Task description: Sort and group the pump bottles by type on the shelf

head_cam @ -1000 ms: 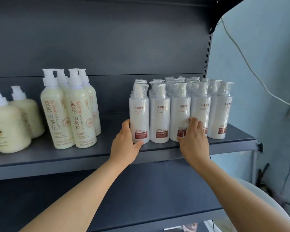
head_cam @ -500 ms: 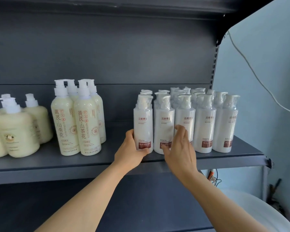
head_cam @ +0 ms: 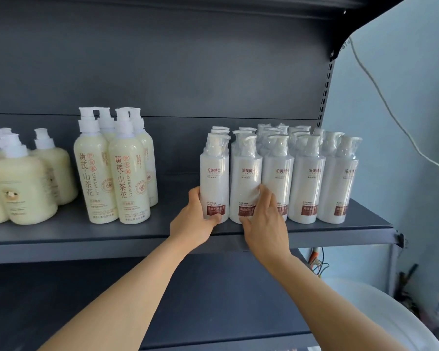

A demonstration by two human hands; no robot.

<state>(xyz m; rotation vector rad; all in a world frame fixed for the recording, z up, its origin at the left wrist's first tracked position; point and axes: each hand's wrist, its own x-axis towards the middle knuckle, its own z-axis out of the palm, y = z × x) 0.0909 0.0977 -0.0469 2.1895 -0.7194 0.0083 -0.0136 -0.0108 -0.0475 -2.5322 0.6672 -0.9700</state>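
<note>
Hands are working at the front row of the white bottles (head_cam: 279,173), which are standing packed together on the shelf (head_cam: 112,239), pumps up and each one sealed in clear film. The left hand (head_cam: 193,221) is gripping the end bottle (head_cam: 214,178) low down, fingers curled behind its far side and thumb lying across its foot, likely so the bottle is being steered from the base, where it will not tip. The right hand (head_cam: 264,219) is lying just beside the left, its fingers straight and laid flat against the fronts of the next two bottles, pressing rather than clasping; this looks like squaring the row up and closing gaps, though whether it is pushing them back or sideways I cannot tell.

Beyond the right hand the rest of the white group is running on to the shelf's end, several rows deep, the back ones showing only as pump heads. Well apart from the left hand, on its outer side, the tall cream bottles (head_cam: 114,171) are standing as their own tight cluster of four, and farther out that way the squat cream bottles (head_cam: 23,183) are forming a third bunch, blurred at the frame's edge. Bare shelf is separating the three kinds, so the sorting seems nearly done and this is tidying.

All the bottles are opaque, so how full they are cannot be seen. The film is glossy and may be slippery, which suits the low grip.
</note>
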